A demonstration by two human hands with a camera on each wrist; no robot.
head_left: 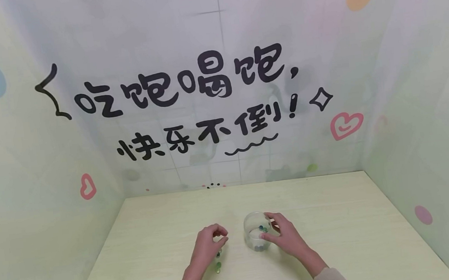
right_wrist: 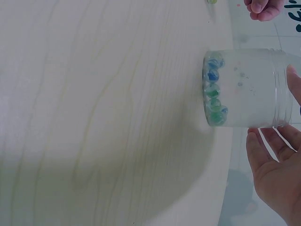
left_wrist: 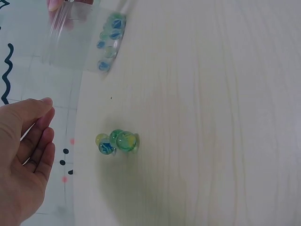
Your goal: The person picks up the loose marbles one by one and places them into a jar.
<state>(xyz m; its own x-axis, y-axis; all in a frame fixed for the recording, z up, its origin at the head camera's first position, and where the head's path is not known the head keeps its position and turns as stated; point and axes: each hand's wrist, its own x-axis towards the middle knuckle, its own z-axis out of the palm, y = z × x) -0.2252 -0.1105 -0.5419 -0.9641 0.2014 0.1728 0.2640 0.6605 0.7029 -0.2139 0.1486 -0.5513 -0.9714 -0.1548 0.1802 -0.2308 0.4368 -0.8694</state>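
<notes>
My right hand (head_left: 288, 238) grips a clear plastic jar (right_wrist: 249, 89) near its mouth, the thumb on one side and the fingers on the other. The jar stands upright on the table, with several blue and green glass marbles (right_wrist: 213, 90) along its bottom. To the jar's left, my left hand (head_left: 208, 245) hovers above the table with loosely curled fingers. Its thumb tip lies close to the index fingertip in the left wrist view, and nothing shows between them. A small cluster of loose green, yellow and blue marbles (left_wrist: 126, 141) lies on the table beneath this hand.
The pale wood-grain table (head_left: 155, 222) ends at a back wall sheet (head_left: 195, 175) printed with black lettering. Similar sheets with coloured dots close in the left side (head_left: 17, 182) and right side (head_left: 436, 134).
</notes>
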